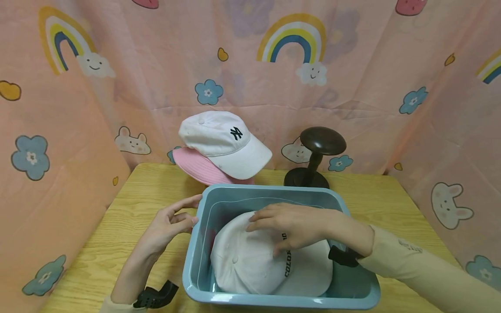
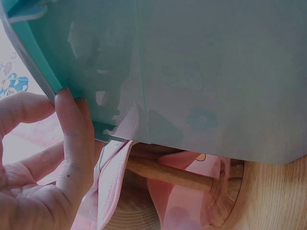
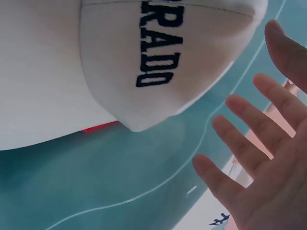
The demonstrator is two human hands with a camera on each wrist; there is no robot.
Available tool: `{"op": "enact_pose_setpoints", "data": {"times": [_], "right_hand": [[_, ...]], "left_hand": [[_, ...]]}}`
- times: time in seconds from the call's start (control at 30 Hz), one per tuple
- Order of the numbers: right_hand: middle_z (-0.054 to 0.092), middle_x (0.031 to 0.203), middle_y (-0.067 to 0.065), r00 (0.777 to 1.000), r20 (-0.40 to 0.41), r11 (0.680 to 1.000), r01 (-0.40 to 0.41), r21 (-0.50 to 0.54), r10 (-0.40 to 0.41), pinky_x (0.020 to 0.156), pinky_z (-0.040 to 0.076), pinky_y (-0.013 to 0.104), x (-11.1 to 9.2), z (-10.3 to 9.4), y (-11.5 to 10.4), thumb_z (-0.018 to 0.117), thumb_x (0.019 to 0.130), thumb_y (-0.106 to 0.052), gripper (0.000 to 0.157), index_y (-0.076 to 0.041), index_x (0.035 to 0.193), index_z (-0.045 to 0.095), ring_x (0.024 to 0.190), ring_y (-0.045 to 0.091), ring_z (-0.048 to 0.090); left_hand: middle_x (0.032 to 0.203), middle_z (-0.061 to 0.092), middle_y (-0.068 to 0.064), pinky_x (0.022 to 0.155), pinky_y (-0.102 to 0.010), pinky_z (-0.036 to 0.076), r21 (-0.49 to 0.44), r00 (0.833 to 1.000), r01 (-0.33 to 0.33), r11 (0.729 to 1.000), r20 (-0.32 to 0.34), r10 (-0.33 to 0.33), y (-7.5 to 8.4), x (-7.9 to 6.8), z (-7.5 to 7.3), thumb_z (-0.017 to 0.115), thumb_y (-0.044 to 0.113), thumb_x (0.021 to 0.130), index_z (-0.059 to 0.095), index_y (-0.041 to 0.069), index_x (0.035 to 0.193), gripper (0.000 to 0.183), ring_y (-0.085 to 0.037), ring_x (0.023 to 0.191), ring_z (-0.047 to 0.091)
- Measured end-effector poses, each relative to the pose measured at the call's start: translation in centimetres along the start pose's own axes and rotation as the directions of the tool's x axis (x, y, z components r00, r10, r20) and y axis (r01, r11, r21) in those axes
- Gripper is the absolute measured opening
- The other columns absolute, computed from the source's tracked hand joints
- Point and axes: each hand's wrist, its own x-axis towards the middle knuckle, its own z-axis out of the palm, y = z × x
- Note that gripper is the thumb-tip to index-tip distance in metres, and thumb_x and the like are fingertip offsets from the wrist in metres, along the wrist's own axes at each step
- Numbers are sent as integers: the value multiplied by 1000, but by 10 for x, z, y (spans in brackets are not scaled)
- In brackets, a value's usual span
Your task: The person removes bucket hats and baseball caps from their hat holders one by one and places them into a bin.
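A white cap (image 1: 242,256) with dark lettering lies inside a blue plastic bin (image 1: 282,300), brim toward the right. At the bin's left rim is my left hand (image 1: 168,226); in the left wrist view, the left hand's fingers (image 2: 72,129) and thumb meet around the rim edge. Above the cap my right hand (image 1: 289,221) hovers, palm down, overlapping the cap in the head view. From the right wrist, its fingers (image 3: 244,139) show spread apart, with a gap between them and the cap (image 3: 187,57). Part of the lettering is hidden behind the right hand.
Behind the bin, a white cap with a dark logo (image 1: 211,130) sits over a pink brimmed hat (image 1: 199,167). A dark round-topped stand (image 1: 322,141) is to their right. A red edge (image 3: 98,127) peeks from under the cap in the bin. Patterned cloth (image 1: 176,52) encloses the table.
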Motion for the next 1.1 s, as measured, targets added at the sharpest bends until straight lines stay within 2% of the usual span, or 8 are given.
{"op": "enact_pose_setpoints", "data": {"times": [0.3, 0.57, 0.87, 1.1], "right_hand": [[46, 146, -3, 999, -46, 1000, -12, 16, 13, 112, 38, 43, -3, -9, 0, 73, 85, -32, 64, -27, 142, 46, 137, 17, 42], [47, 145, -5, 989, -138, 999, 45, -17, -47, 110, 41, 39, -3, -15, 4, 74, 84, -33, 63, -26, 141, 47, 135, 16, 43], [49, 143, -4, 979, -190, 996, 70, -59, -80, 101, 46, 33, 0, -23, 3, 70, 87, -31, 57, -24, 140, 49, 133, 15, 46], [50, 143, -2, 970, -221, 993, 84, -86, -101, 106, 44, 39, 1, -35, 2, 67, 90, -33, 54, -23, 140, 49, 133, 18, 47]], "left_hand": [[119, 54, -3, 78, -32, 57, -10, 1000, 7, 1000, 4, -7, 0, -1, 0, 61, 10, 93, 42, 4, 143, 54, -8, 82, 67], [121, 53, -6, 77, -33, 57, -7, 1000, 4, 1000, 4, -4, 0, 0, 0, 60, 10, 93, 43, 5, 143, 53, -9, 82, 67], [121, 53, -4, 77, -32, 57, -6, 1000, 5, 1000, 0, -5, 1, -1, 0, 61, 11, 93, 43, 4, 143, 53, -9, 82, 67], [121, 52, -5, 77, -32, 57, -7, 1000, 5, 1000, 5, -5, 1, 0, 0, 61, 11, 93, 43, 4, 143, 53, -9, 82, 67]]}}
